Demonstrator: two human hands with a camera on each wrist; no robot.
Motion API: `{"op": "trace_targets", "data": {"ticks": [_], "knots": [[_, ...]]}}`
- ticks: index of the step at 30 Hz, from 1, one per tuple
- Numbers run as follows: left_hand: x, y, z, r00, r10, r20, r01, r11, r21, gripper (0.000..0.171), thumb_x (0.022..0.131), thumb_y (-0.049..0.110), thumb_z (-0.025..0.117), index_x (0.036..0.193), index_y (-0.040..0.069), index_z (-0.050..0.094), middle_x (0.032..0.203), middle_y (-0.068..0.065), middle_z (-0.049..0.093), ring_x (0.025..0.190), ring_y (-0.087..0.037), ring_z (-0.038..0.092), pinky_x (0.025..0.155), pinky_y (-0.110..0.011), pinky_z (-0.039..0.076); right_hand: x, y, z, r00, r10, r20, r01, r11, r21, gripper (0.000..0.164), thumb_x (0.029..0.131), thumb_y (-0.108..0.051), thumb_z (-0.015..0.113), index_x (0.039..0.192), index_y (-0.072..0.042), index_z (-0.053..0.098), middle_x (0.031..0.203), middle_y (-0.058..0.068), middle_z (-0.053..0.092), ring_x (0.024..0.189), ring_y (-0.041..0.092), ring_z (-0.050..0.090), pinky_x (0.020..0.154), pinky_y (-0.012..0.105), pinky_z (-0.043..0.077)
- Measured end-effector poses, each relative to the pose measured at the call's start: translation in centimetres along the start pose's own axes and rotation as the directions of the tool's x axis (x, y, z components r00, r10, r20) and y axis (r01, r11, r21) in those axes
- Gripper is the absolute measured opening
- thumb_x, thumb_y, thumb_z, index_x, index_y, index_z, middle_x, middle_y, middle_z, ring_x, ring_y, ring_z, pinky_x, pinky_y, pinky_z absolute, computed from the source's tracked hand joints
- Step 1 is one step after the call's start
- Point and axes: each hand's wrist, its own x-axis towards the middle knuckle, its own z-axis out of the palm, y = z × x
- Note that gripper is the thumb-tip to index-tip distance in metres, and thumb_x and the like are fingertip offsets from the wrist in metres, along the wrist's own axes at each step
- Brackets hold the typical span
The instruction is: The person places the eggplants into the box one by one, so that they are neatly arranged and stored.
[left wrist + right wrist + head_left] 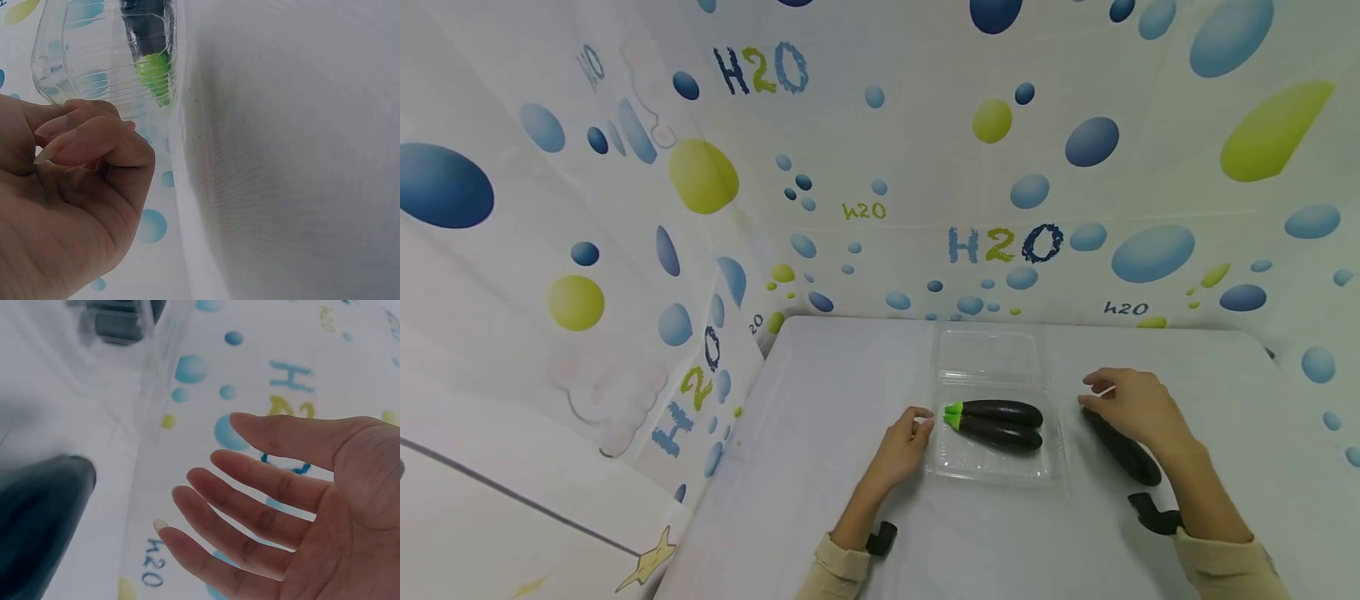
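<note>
Two dark purple eggplants [1003, 423] with bright green stems lie side by side in a clear plastic clamshell container [992, 473], its lid folded back. My left hand [904, 443] is at the container's left rim, fingers curled and fingertips at the edge; in the left wrist view the hand [94, 169] overlaps the container's corner. A third eggplant [1123, 450] lies slantwise on the table, right of the container. Over its upper end is my right hand [1138, 408], which hides the stem. In the right wrist view its fingers [250, 469] are spread, apart from that eggplant [44, 519].
A white cloth covers the table [820, 392]. Behind and to the left hangs a white sheet [917, 150] printed with blue and green drops and lettering. The container's lid [988, 352] lies flat toward the back. Black straps [882, 539] sit on both wrists.
</note>
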Motion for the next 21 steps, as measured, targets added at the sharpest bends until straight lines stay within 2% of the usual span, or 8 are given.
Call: {"op": "trace_targets", "data": {"ticks": [10,21], "knots": [[0.1,-0.1,-0.1,1.0,0.017,-0.003,-0.017,1.0,0.009,0.035,0.111,0.029,0.05,0.134,0.004,0.06,0.075,0.004,0.055,0.06,-0.009,0.047,0.052,-0.025,0.039,-1.0,3.0,-0.2,0.999,0.053,0.001,-0.053,0.999,0.009,0.044,0.097,-0.03,0.073,0.124,0.006,0.069,0.113,0.026,0.072,0.105,0.049,0.067,0.079,0.06,0.055],[0.1,-0.2,0.1,1.0,0.004,0.001,-0.004,1.0,-0.008,0.036,0.111,0.029,0.051,0.136,0.004,0.059,0.076,0.003,0.056,0.061,-0.01,0.048,0.052,-0.025,0.039,-1.7,5.4,0.0,0.982,0.162,0.098,-0.165,0.986,0.028,0.054,0.097,-0.038,0.072,0.125,0.008,0.067,0.117,0.033,0.068,0.104,0.052,0.064,0.079,0.061,0.053]]}}
